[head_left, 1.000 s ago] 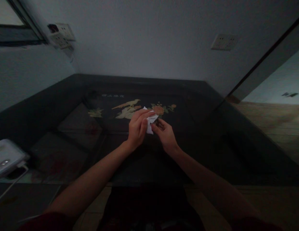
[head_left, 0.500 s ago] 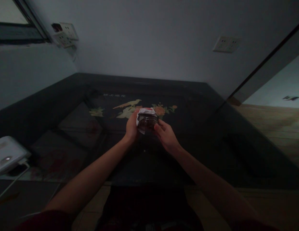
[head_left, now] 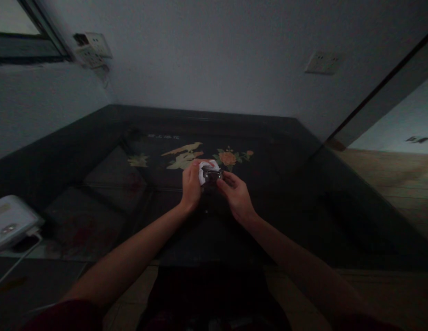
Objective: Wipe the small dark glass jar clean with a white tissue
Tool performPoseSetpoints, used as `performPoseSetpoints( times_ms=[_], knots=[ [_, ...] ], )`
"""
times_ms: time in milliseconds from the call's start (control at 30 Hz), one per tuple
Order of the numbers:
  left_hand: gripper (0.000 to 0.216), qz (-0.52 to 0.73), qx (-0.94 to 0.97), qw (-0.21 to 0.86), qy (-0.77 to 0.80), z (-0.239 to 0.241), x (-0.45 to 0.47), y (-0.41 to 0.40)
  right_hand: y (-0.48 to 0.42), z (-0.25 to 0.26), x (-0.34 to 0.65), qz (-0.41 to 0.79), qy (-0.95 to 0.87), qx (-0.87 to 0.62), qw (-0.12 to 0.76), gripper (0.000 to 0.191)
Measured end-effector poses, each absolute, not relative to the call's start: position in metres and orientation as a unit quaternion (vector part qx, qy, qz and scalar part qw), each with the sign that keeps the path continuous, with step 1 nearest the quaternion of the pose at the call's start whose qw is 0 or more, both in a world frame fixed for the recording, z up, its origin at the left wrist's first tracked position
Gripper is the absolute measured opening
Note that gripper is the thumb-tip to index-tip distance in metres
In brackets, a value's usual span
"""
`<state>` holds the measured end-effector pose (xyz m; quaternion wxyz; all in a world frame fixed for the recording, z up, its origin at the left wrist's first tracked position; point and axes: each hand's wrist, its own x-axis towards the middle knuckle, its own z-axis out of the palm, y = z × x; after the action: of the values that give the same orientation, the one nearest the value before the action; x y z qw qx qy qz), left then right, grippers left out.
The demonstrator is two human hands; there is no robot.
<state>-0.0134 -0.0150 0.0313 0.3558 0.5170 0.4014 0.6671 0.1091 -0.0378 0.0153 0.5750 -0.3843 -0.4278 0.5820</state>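
Observation:
Over the middle of the dark glass tabletop, both hands are closed around one small thing. It is a dark, shiny, glass-like object; in the dim light I cannot make out its exact kind. My left hand presses a crumpled white tissue around its left and far sides. My right hand grips its right edge, thumb on the near side and fingers behind. Part of the object is hidden by the tissue and fingers.
A white box-shaped device with a white cable sits at the table's left edge. A bird-and-flower picture decorates the tabletop. Behind stands a wall with sockets. Wooden flooring lies to the right.
The dark object has been tilted and turned between my hands, so less of its face shows. My left hand and the tissue have shifted slightly to the right around it.

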Motion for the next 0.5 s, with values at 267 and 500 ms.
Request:
performPoseSetpoints(
  times_ms=[267,500],
  knots=[
    [0.045,0.651,0.554,0.314,0.413,0.035,-0.02,-0.008,-0.04,0.019,0.105,0.637,-0.462,-0.323,0.526,0.044],
    [0.037,0.615,0.659,0.194,0.387,0.041,-0.018,-0.02,-0.036,0.02,0.11,0.641,-0.434,-0.33,0.54,0.047]
  ],
)
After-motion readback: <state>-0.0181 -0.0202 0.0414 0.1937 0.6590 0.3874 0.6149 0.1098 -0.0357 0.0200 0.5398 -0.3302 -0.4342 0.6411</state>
